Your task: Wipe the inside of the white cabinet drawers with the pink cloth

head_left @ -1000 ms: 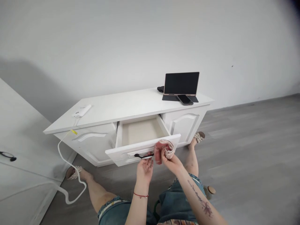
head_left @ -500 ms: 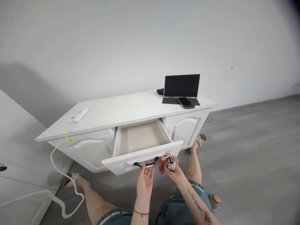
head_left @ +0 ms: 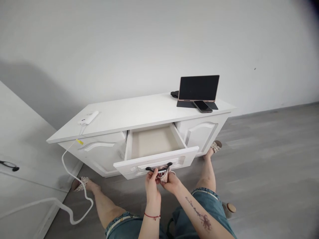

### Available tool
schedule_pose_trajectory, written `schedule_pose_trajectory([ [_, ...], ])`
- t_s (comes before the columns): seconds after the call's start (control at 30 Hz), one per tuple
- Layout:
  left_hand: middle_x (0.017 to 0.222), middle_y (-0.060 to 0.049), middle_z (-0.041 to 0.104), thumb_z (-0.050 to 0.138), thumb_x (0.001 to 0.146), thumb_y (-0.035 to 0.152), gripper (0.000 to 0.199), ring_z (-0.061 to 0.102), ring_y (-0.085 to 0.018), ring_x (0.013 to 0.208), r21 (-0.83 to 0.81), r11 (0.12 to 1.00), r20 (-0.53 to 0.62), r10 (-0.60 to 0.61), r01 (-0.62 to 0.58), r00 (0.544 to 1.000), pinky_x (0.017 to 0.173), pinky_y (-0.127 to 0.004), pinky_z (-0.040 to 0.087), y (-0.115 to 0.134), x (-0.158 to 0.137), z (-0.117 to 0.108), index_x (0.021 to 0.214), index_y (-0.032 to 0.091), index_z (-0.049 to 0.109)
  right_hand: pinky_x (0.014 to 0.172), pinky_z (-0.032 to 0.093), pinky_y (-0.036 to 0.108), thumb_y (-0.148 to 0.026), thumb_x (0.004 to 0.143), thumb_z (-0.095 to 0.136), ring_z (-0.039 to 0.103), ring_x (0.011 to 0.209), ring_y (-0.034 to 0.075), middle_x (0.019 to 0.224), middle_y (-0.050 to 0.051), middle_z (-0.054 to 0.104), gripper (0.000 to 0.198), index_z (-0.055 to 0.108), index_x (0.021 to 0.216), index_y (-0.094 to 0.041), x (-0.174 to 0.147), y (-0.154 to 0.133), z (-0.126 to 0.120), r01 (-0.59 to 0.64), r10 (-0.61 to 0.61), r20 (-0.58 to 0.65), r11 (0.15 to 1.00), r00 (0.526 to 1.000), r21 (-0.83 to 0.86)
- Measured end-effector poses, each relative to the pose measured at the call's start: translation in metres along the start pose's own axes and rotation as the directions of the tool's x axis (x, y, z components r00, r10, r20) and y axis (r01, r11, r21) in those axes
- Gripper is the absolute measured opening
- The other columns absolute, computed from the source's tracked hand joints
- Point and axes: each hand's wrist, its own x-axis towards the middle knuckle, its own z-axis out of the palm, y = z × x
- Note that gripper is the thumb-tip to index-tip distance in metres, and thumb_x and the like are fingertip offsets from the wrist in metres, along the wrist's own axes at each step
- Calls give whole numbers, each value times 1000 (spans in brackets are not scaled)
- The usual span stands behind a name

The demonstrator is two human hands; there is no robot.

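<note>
At the left of the frame a white device (head_left: 87,118) with a cord lies on the counter (head_left: 139,113). Low centre, the left hand (head_left: 152,181) and right hand (head_left: 171,182) both clutch a small cloth (head_left: 163,174) just under the open drawer's (head_left: 154,144) black handle (head_left: 159,167). It looks soft, light and limp, best pinched by its folded bulk; a tablet (head_left: 198,88) stands upper right

The white cabinet (head_left: 139,114) bears a tablet (head_left: 198,88), phone (head_left: 202,106) and white charger (head_left: 88,118).

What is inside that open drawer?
The drawer shows only a bare beige bottom. Its front strip is hidden behind the front panel, below which both hands hold a small pinkish cloth.
</note>
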Motion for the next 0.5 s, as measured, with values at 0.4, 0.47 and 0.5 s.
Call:
schedule_pose_trajectory([
  [0.4,64,7,50,87,53,32,43,51,-10,67,12,1000,-20,-28,28,999,67,-25,38,-2,-3,-2,57,19,46,56,54,17,2,81,40,65,63,8,74,2,64,21,54,86,-14,-55,-80,-13,-8,37,-103,963,994,270],
  [0.47,69,6,55,89,50,31,41,54,-10,70,-39,998,3,-54,54,999,71,-25,41,0,-1,0,60,19,50,56,52,13,1,81,40,65,64,6,78,2,62,20,52,88,-13,-68,-99,-17,-50,68,-36,932,997,360],
  [0.5,71,5,57,89,49,30,41,55,-10,72,-62,996,18,-62,63,998,73,-25,42,0,0,2,61,19,52,57,52,12,1,81,42,65,66,6,79,2,62,20,52,90,-13,-73,-107,-17,-58,69,-16,923,998,381],
])
